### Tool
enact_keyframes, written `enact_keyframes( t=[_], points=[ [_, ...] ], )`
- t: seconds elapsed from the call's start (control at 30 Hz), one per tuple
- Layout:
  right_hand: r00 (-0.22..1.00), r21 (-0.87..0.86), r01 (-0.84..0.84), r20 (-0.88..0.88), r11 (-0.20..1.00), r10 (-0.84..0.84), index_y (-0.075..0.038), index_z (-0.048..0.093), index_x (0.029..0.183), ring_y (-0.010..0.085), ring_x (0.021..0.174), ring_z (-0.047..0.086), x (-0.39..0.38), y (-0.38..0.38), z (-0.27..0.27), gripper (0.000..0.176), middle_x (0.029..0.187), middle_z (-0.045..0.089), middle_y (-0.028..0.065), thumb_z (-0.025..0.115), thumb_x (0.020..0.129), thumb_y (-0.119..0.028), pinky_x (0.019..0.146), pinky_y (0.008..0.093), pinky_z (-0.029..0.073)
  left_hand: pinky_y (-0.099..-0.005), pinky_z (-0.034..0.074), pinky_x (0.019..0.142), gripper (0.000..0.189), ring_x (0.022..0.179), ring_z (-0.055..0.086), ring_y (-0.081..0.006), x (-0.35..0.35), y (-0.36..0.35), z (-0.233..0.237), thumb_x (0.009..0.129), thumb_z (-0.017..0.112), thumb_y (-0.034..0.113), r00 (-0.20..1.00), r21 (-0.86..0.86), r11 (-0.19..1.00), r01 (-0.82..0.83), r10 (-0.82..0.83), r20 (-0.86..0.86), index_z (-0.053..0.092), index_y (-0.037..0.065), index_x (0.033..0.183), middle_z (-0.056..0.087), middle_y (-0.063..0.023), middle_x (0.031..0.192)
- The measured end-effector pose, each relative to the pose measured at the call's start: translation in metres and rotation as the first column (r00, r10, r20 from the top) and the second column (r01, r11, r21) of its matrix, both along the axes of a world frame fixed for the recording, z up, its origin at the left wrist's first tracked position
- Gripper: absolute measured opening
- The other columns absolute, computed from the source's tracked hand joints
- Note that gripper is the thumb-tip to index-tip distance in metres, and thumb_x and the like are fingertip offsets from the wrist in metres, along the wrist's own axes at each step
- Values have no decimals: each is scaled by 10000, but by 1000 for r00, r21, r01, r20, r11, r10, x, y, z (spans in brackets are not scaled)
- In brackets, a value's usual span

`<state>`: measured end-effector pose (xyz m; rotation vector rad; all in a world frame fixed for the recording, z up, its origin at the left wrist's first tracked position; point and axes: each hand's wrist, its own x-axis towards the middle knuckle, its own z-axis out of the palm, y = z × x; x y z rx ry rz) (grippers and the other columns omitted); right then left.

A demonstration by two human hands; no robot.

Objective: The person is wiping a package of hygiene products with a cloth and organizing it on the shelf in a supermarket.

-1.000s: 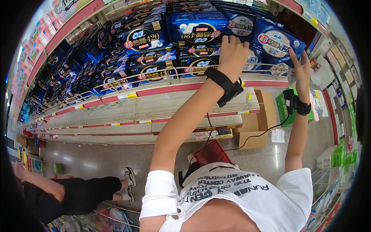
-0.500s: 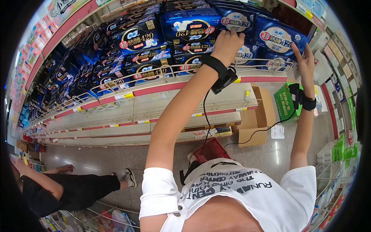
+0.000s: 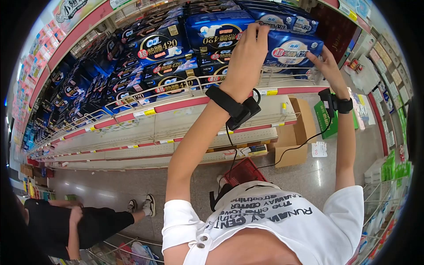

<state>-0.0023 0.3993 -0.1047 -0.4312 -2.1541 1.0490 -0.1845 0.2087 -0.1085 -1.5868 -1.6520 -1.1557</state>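
A blue pack of sanitary pads, printed 420 inside a pale oval, sits between my hands at the right end of the upper shelf. My left hand grips its left end, with the fingertips at the upper corner. At the pack's right end is my right hand, its thumb on the front; some of its fingers are hidden behind. Left of my left hand stands an upside-down blue pad pack, and further left a dark pad pack. Another blue pack shows behind the held one.
A wire guard rail runs along the shelf front. Below are lower shelves, an open cardboard box, a green box and a red basket. Another person stands at the lower left. Black cables hang from my wristbands.
The held pack and my right hand have moved left, uncovering a dark red area at the shelf's right end. My left hand has shifted left and lower. The other person's arm has changed position.
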Motion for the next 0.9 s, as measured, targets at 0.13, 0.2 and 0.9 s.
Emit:
enact_keyframes(
  t=[0.13,0.2,0.9],
  points=[
    [981,225,86,149,970,-122,-17,553,1158,133,937,581,-18,3,-10,410,1061,632,85,692,837,-231,804,280,477,-391,464,832,344,963,552,-331,-14,8,-5,762,604,-18,987,46,990,131,-126,-96,572,28,1101,560,-132,1001],
    [943,286,157,240,945,-229,0,521,1184,200,900,627,-24,-4,-6,494,1075,629,153,722,801,-239,760,310,494,-383,449,855,352,959,549,-325,-19,12,-12,762,596,-24,974,-45,994,102,-109,-201,578,27,1111,563,-127,1011],
    [890,889,210,-2,406,-456,51,602,1025,300,917,611,-71,-73,-45,263,1129,571,159,576,886,-171,698,365,515,-443,401,964,232,946,604,-262,-38,0,-50,722,617,97,977,-378,925,-46,-37,-209,627,66,952,638,-111,912]
  ],
)
